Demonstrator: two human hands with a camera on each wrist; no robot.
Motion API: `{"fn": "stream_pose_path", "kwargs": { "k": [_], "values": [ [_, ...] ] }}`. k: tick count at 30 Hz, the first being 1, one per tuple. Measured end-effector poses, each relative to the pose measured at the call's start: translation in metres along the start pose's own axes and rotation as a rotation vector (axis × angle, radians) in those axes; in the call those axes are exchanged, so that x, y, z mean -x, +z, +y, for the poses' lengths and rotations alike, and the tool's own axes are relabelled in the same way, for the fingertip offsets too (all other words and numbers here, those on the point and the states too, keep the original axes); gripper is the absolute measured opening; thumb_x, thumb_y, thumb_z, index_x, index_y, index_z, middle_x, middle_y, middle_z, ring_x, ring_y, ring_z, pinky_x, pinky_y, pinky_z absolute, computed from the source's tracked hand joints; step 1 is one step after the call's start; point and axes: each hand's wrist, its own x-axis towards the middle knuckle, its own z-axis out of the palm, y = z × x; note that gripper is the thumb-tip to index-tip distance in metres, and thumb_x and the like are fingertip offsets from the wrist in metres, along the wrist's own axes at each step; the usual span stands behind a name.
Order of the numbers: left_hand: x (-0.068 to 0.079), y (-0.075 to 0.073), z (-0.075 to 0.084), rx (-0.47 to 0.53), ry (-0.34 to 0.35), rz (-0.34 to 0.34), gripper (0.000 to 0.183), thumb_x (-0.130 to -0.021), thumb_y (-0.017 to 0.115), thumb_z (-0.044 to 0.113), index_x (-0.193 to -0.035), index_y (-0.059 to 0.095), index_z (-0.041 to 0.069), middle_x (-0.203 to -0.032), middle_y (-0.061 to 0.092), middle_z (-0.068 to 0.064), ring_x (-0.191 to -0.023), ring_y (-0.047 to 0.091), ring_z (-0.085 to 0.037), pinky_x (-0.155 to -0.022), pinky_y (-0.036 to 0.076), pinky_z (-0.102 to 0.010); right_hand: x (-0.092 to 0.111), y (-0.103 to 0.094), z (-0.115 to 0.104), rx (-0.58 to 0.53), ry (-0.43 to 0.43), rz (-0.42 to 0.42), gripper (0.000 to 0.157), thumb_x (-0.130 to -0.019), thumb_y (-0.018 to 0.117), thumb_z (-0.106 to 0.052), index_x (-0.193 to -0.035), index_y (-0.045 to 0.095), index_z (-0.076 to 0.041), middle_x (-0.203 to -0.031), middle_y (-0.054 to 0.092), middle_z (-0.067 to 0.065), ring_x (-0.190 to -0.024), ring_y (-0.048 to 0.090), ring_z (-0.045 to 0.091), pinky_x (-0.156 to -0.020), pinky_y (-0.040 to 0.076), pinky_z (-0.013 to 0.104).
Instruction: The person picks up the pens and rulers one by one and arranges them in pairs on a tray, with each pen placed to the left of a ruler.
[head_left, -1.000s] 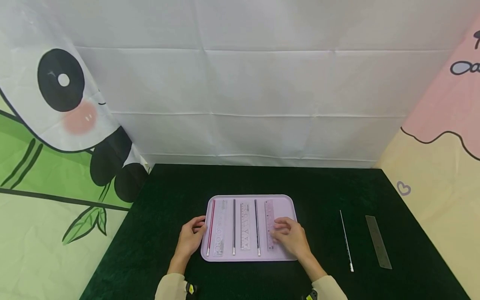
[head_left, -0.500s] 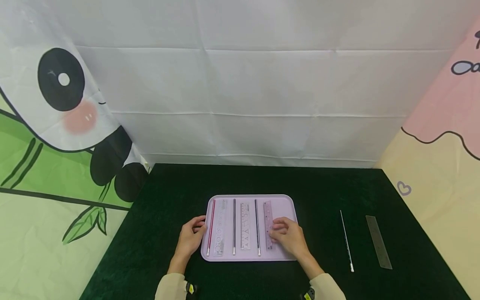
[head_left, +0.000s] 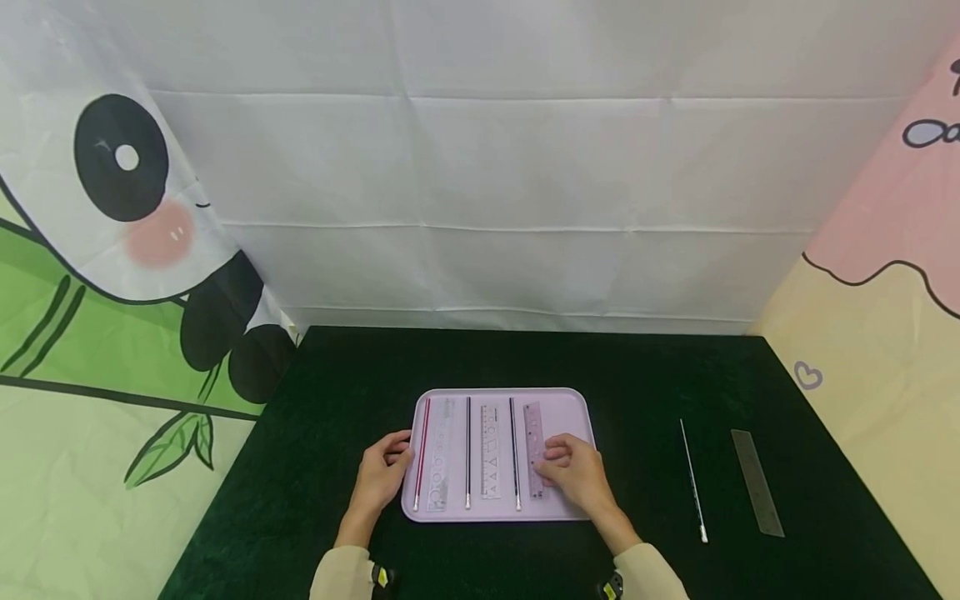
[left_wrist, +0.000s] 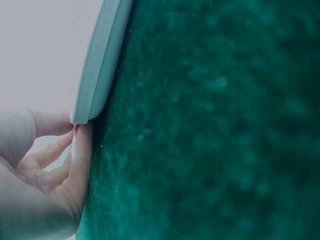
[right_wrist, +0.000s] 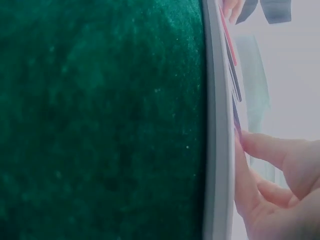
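Observation:
A pale lilac tray (head_left: 567, 408) lies on the dark green cloth. My left hand (head_left: 381, 473) pinches its left rim, thumb above and a finger below, as the left wrist view shows. My right hand (head_left: 579, 473) is over the tray's right part, thumb and fingertips pinching the edge of a translucent pink ruler (head_left: 534, 429). Left of that ruler lie a dark pencil (head_left: 514, 454), a clear stencil ruler (head_left: 490, 454), another dark pencil (head_left: 468, 454), a second clear stencil ruler (head_left: 439, 458) and a red pencil (head_left: 422, 454), all roughly parallel.
On the green cloth (head_left: 637, 392) right of the tray lie a thin silvery pencil-like stick (head_left: 693, 481) with a white end and a grey flat ruler (head_left: 757, 483). A white sheet (head_left: 510, 275) hangs behind the table. Printed cartoon sheets flank both sides.
The pink ruler has slid slightly left in my right hand, closer to the dark pencil beside it. My left hand has stayed at the tray's rim.

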Motion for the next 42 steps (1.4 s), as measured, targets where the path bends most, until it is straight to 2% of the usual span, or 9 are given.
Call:
{"fn": "stream_pose_path", "kwargs": {
  "k": [9, 13, 21, 29, 36, 42],
  "values": [
    [-0.001, 0.000, -0.001, 0.002, 0.001, 0.001, 0.036, -0.103, 0.059, 0.009, -0.139, 0.061, 0.005, -0.121, 0.063, -0.015, -0.102, 0.060, -0.028, -0.087, 0.051, -0.039, 0.000, 0.005, -0.004, 0.109, -0.016, 0.028, 0.031, -0.085, 0.082, -0.003, -0.110, 0.066, 0.005, -0.092, 0.066, 0.009, -0.075, 0.066, 0.015, -0.065, 0.056, 0.027],
    [-0.002, 0.001, -0.003, 0.000, 0.009, 0.002, 0.036, -0.103, 0.059, 0.009, -0.138, 0.061, 0.005, -0.120, 0.064, -0.014, -0.101, 0.060, -0.027, -0.086, 0.051, -0.039, 0.000, 0.006, -0.005, 0.104, 0.007, 0.022, 0.031, -0.085, 0.082, -0.001, -0.111, 0.065, 0.005, -0.094, 0.065, 0.011, -0.072, 0.064, 0.015, -0.059, 0.055, 0.025],
    [0.000, -0.001, 0.000, -0.005, 0.001, -0.008, 0.036, -0.103, 0.059, 0.008, -0.139, 0.060, 0.004, -0.121, 0.064, -0.015, -0.102, 0.060, -0.027, -0.086, 0.051, -0.040, 0.000, 0.005, -0.009, 0.125, 0.016, 0.001, 0.029, -0.086, 0.080, 0.000, -0.111, 0.065, 0.004, -0.095, 0.063, 0.010, -0.069, 0.060, 0.014, -0.056, 0.054, 0.024],
    [0.000, -0.001, 0.000, -0.004, 0.014, -0.001, 0.035, -0.103, 0.059, 0.009, -0.137, 0.061, 0.003, -0.120, 0.064, -0.016, -0.102, 0.060, -0.028, -0.086, 0.051, -0.040, -0.002, 0.004, -0.012, 0.207, 0.021, 0.022, 0.028, -0.085, 0.082, -0.003, -0.108, 0.067, 0.002, -0.094, 0.066, 0.010, -0.074, 0.058, 0.016, -0.067, 0.051, 0.031],
    [-0.001, 0.000, 0.000, 0.001, 0.002, 0.004, 0.035, -0.102, 0.059, 0.009, -0.138, 0.061, 0.005, -0.120, 0.064, -0.015, -0.102, 0.060, -0.028, -0.086, 0.051, -0.038, -0.001, 0.003, -0.012, 0.192, 0.007, 0.017, 0.027, -0.085, 0.082, -0.002, -0.108, 0.067, 0.003, -0.094, 0.066, 0.011, -0.071, 0.058, 0.015, -0.062, 0.050, 0.028],
    [0.001, -0.001, 0.001, -0.007, 0.004, 0.001, 0.035, -0.103, 0.058, 0.008, -0.138, 0.061, 0.004, -0.121, 0.064, -0.016, -0.103, 0.059, -0.028, -0.088, 0.050, -0.041, 0.000, 0.004, -0.011, 0.175, 0.011, 0.017, 0.026, -0.086, 0.081, -0.001, -0.108, 0.067, 0.003, -0.093, 0.065, 0.010, -0.068, 0.057, 0.013, -0.058, 0.051, 0.025]
  ]
}}
